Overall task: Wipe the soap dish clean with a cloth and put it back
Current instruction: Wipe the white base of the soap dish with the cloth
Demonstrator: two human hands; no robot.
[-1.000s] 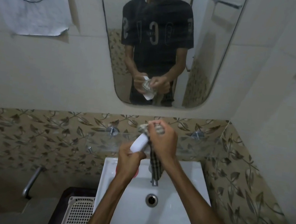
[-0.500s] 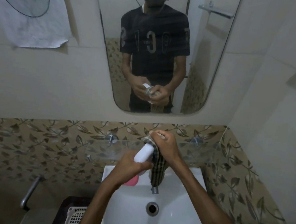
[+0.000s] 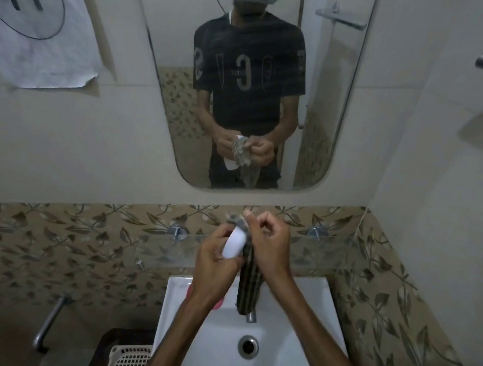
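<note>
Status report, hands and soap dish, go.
Left hand gripping white soap dish above sink. Right hand pressing striped cloth against it. Nothing in the way.

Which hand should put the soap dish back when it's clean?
Probably the left hand. It already grips the white soap dish, while the right hand is busy with the striped cloth hanging over the sink.

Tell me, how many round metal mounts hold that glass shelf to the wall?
2 show: one mount left of the hands, one mount right of them. Another may hide behind the hands.
</note>
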